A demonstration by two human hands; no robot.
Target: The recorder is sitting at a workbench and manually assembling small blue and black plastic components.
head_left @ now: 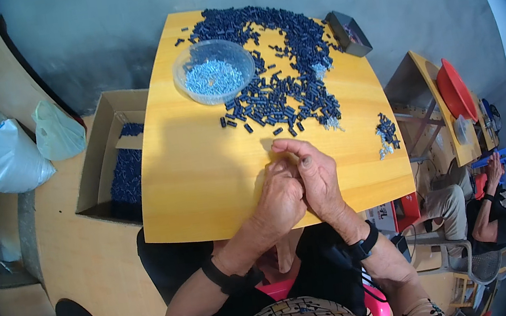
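The left hand [279, 199], curled like a fist, and the right hand [322, 182] press together over the table's near part; I cannot tell whether they hold anything. At twelve o'clock, short black pieces [307, 40] lie loose, probably for easy reach. At eleven, a clear tub [246, 68] likely keeps small silvery pieces [212, 77] from scattering. The yellow table [189, 186] faces a grey wall [118, 28]. Between nine and ten stands a carton [95, 157]; between three and four sits a co-worker [501, 228].

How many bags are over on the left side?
2: a bulging white bag at the far left, and a pale green bag just to its right. Any others tucked behind them wouldn't show.
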